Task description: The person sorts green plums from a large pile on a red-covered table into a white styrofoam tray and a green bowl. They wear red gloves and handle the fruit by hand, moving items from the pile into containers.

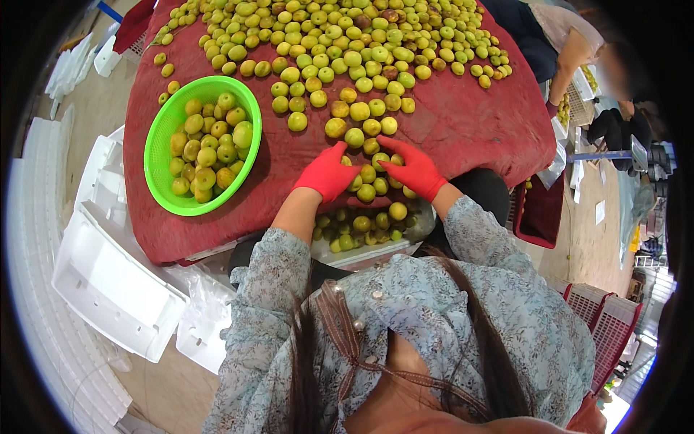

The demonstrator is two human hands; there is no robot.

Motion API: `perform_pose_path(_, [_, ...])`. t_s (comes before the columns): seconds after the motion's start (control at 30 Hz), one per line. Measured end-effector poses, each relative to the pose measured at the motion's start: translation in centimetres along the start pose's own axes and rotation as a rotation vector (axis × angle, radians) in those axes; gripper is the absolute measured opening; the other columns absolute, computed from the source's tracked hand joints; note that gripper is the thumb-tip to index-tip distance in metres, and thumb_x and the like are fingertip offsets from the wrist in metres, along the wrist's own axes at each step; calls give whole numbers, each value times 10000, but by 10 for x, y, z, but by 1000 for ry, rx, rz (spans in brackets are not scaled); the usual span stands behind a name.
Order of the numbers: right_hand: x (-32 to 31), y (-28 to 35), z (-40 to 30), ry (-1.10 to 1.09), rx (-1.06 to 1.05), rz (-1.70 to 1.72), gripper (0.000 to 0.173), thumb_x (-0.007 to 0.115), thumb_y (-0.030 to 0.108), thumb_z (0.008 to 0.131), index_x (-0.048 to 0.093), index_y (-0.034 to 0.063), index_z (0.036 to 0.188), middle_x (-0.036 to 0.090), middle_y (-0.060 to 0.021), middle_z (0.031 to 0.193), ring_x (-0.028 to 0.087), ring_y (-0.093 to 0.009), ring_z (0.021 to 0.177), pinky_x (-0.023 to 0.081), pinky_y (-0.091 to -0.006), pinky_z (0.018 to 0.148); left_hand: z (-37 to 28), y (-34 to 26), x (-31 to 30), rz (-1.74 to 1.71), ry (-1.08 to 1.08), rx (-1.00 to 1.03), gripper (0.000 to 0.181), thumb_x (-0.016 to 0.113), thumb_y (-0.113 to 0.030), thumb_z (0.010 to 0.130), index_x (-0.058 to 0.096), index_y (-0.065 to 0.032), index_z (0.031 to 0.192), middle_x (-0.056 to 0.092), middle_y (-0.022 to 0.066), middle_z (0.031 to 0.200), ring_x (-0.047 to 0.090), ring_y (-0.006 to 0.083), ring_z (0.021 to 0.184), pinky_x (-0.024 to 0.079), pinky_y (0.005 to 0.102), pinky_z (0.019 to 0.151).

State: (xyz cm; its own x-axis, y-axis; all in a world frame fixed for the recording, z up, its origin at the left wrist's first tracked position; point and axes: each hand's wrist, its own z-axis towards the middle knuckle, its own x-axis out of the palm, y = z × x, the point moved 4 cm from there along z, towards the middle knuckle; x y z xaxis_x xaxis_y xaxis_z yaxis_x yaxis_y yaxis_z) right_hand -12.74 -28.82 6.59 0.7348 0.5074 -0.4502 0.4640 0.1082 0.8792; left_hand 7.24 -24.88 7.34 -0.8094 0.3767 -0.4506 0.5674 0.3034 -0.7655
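Note:
My left hand, in a red glove, rests at the near edge of a cloth-covered table with its index finger stretched forward. Opposite it, my right hand, gloved in red too, has thumb and index finger spread. Between them lie several yellow-green jujube-like fruits, which the two hands flank and partly touch; no firm grip shows. Just below the table edge, a clear-walled bin holds more of the fruits. The palms and some fingertips are hidden.
A loose heap of fruits spreads over the red cloth. A bright green basket of fruits stands at left. White foam boxes lie on the floor, left. At right are a red crate and another person's arm.

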Motion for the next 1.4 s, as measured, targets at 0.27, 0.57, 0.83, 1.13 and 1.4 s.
perform_pose_path(0.27, [16,4,-13,73,38,89,480,647,249,841,535,113,1287,581,-99,1238,555,-201,1121,438,-311,946,-5,-1,13,-92,58,40,585,619,-301,816,433,-59,1315,483,202,1313,493,332,1187,413,377,972])
perform_pose_path(0.57, [21,5,-25,136,126,340,474,611,284,891,513,42,1287,577,-90,1222,534,-169,1114,424,-299,955,-12,-7,7,66,-22,46,482,590,-252,830,469,-120,1278,496,149,1308,516,305,1164,430,371,947])
perform_pose_path(0.83, [29,1,-23,135,148,337,463,591,255,908,472,42,1301,545,-107,1241,519,-181,1133,413,-302,967,-9,-8,9,94,-70,87,576,556,-240,832,402,-168,1383,427,116,1376,460,309,1228,402,372,993])
perform_pose_path(1.13, [14,3,2,104,241,79,344,529,308,934,591,21,1113,625,-105,1046,574,-163,973,447,-300,851,-6,-5,5,128,-124,84,455,579,-222,830,524,-167,1279,482,178,1250,503,358,1133,425,391,953])
perform_pose_path(1.4, [25,2,10,140,15,211,418,501,222,951,473,47,1330,522,-106,1303,484,-183,1206,380,-286,1003,11,8,18,-221,-68,55,332,587,-146,831,576,-76,1155,600,142,1151,560,296,1090,446,354,917])
